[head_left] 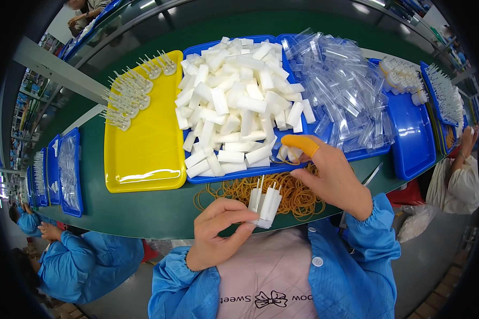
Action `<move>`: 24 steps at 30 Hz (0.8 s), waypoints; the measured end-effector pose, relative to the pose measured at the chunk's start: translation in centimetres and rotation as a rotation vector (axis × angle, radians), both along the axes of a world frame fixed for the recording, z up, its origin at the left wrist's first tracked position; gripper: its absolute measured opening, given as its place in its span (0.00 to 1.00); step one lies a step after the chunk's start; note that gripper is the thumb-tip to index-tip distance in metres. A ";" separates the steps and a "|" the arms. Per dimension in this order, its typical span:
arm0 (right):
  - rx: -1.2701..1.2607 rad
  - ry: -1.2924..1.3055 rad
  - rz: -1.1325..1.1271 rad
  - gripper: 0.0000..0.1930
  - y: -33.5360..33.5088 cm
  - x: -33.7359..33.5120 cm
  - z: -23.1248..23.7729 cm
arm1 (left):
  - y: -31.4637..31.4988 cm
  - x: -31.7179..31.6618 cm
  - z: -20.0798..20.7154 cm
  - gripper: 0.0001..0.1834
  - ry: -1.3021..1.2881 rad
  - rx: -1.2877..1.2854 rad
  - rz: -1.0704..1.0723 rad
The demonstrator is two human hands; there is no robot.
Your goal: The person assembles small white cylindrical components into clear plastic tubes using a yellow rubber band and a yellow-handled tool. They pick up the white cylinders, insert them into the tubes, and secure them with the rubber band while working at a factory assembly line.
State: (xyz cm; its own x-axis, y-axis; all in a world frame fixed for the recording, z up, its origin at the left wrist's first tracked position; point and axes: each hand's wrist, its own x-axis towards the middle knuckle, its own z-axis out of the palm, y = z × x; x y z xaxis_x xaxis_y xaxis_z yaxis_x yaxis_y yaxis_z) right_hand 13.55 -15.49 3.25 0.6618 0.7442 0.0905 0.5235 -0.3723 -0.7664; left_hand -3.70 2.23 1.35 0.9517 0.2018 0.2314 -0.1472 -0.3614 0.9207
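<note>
My left hand (223, 228) pinches a small bundle of white plastic pieces with thin prongs (266, 206) between thumb and fingers, prongs upward, in front of my chest. My right hand (330, 170), with an orange cover on one finger, is at the front edge of the blue tray of white foam blocks (234, 179). A thin tan rubber band (285, 162) shows at its curled fingers. Whether the white piece beside those fingers is held or lies in the tray, I cannot tell. A pile of tan rubber bands (298, 199) lies between my hands and the tray.
Left of the foam stands a yellow tray (143, 165) with several pronged white pieces (127, 95). Clear plastic sleeves (340, 85) fill a tray at right. Farther right are a blue tray (410, 143) and bundled white pieces (402, 74). Co-workers sit left and right.
</note>
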 end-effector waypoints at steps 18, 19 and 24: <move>-0.576 -0.379 -0.045 0.21 -1.1 -0.1 1.4 | 0.0 0.0 -0.5 0.12 -0.018 -0.002 -0.036; -0.475 -0.402 -0.050 0.21 -1.3 0.1 1.9 | 0.0 0.0 -0.4 0.12 -0.017 0.002 -0.036; 0.329 0.236 0.055 0.14 -1.3 0.5 1.1 | -0.1 -0.3 -0.2 0.14 -0.090 0.086 -0.076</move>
